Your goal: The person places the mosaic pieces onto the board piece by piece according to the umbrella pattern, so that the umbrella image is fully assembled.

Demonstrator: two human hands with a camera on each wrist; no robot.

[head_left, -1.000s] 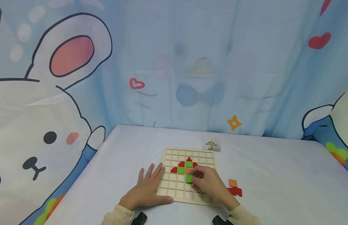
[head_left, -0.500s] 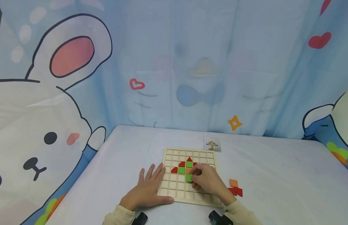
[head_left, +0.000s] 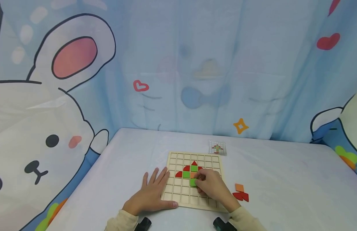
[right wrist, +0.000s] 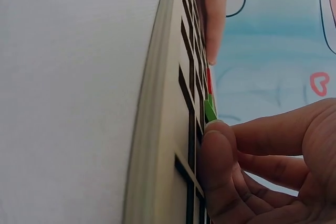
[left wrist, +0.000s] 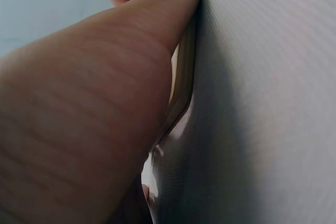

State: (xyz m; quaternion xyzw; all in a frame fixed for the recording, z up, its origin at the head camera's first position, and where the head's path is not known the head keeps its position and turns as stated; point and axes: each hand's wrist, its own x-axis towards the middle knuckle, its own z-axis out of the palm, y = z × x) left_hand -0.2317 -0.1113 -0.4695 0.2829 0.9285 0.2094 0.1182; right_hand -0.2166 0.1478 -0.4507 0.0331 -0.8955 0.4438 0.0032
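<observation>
A wooden grid board [head_left: 173, 189] lies on the table, with red, green and orange tiles forming a shape in its middle. My left hand [head_left: 151, 195] is spread flat at the board's left edge, thumb along the near edge and fingertips at its side. With thumb and fingertips, my right hand [head_left: 211, 184] pinches a green square tile [head_left: 193, 182] just below the orange tile [head_left: 193, 175]. From the right wrist, the green tile [right wrist: 210, 111] appears tilted up at the grid lines. The right hand hides part of the shape's right side.
On the table right of the board lie an orange square [head_left: 239, 187] and red pieces [head_left: 238, 195] with curved edges. Behind the board's far right corner is a small pattern card [head_left: 217, 148]. A printed blue curtain [head_left: 172, 64] hangs at the table's back edge.
My right hand has shifted slightly left, bringing the green square a little left and up beneath the orange tile. The left hand stays in place.
</observation>
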